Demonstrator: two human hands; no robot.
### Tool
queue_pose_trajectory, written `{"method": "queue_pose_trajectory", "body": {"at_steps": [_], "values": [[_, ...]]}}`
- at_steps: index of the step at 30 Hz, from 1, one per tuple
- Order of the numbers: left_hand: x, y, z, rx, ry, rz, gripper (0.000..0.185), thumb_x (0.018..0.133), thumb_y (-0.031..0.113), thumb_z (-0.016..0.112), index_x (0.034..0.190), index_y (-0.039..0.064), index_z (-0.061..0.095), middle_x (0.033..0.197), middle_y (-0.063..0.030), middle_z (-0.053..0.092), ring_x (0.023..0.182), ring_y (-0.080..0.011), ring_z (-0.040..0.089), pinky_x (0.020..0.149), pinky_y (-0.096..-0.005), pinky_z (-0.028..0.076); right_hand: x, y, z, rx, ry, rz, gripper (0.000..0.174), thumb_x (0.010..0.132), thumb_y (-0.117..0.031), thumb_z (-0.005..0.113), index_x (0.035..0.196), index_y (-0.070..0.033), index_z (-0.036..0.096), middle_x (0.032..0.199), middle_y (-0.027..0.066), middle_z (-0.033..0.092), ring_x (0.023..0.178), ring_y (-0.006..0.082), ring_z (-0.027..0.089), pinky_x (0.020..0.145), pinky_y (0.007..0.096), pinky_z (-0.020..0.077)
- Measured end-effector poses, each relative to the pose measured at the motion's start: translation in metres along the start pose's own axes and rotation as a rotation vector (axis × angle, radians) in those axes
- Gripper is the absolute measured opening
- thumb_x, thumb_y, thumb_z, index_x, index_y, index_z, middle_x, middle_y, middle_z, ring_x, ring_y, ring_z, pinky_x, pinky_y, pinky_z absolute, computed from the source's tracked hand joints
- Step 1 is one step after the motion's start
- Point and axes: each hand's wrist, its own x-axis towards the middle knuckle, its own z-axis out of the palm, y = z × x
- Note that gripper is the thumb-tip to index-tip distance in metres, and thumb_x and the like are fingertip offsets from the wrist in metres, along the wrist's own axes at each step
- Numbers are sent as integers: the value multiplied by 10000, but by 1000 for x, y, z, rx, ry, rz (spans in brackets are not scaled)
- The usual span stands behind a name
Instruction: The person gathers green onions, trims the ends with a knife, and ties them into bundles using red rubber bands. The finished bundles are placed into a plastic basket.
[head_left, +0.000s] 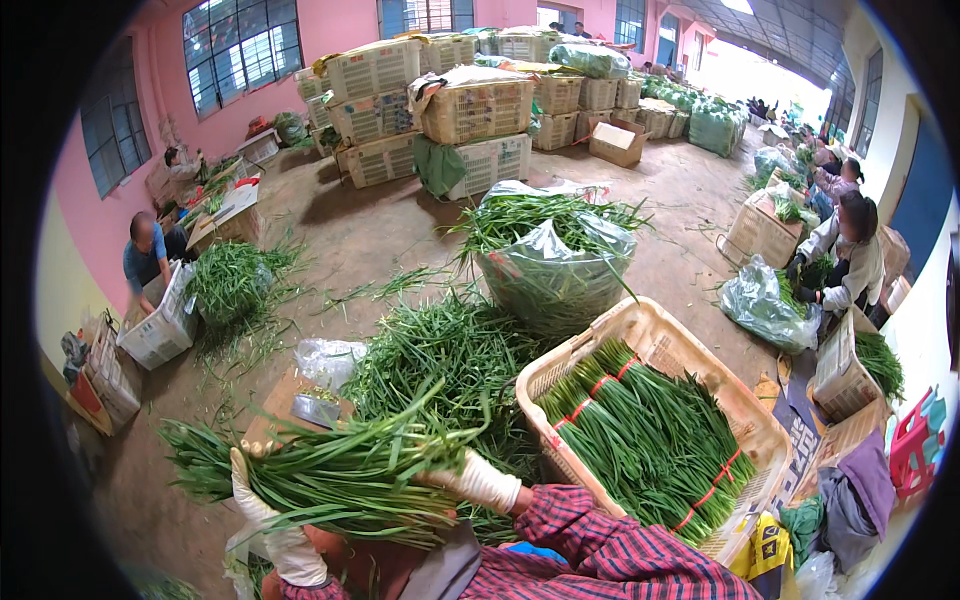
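Note:
A large loose bunch of garlic chives (337, 480) lies across my two hands, both in white gloves. My left hand (277, 525) grips its left part from below, thumb and fingers around the leaves. At the right end, my right hand (480, 480) also holds the bunch; leaves cover its fingers. Just beyond is a heap of loose chives (442, 352). To the right stands a pale plastic crate (772, 442), with tied chive bundles (637, 427) packed inside under red bands. A small metal box (315, 409) rests on a board (262, 427) at the left.
A transparent bag of greens (559, 277) stands behind the heap. Stacked crates (476, 112) rise further back. A person at a white crate (154, 255) is on the left; another with greens (844, 251) sits right. Cloths (847, 510) and a red stool (911, 450) are at near right.

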Motion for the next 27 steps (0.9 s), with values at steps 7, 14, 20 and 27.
{"method": "queue_pose_trajectory", "body": {"at_steps": [7, 14, 20, 27], "values": [[4, 32, -80, -116, -130, 104, 402, 1027, 385, 469, 788, 98, 620, 715, -50, 646, 652, -184, 561, 620, -364, 505, -4, 7, 7, 89, -217, -42, 426, 918, -55, 580, 1342, -41, 538, 1282, 81, 591, 1127, 164, 566, 950, 311, 469], [-13, 45, -74, -317, -36, 222, 333, 1018, 316, 512, 718, 172, 485, 637, 67, 428, 598, -86, 386, 596, -256, 353, -17, 44, -37, -26, -78, 399, 186, 982, -190, 478, 996, -52, 602, 803, 4, 602, 708, 115, 598, 633, 273, 531], [-33, 26, -70, -216, 126, 334, 312, 1013, 319, 524, 755, 144, 522, 651, 34, 487, 618, -94, 467, 625, -275, 441, 29, 97, -59, 921, 342, 319, 197, 982, -265, 495, 835, -143, 544, 663, -50, 487, 520, 64, 402, 500, 240, 339], [-35, 25, -77, -225, -56, 393, 392, 1044, 351, 428, 779, 95, 562, 655, 0, 505, 645, -132, 452, 665, -284, 424, 34, 32, -1, 481, -41, 319, 468, 957, -291, 622, 1335, -59, 472, 1026, 19, 605, 940, 120, 584, 799, 286, 509]]}}
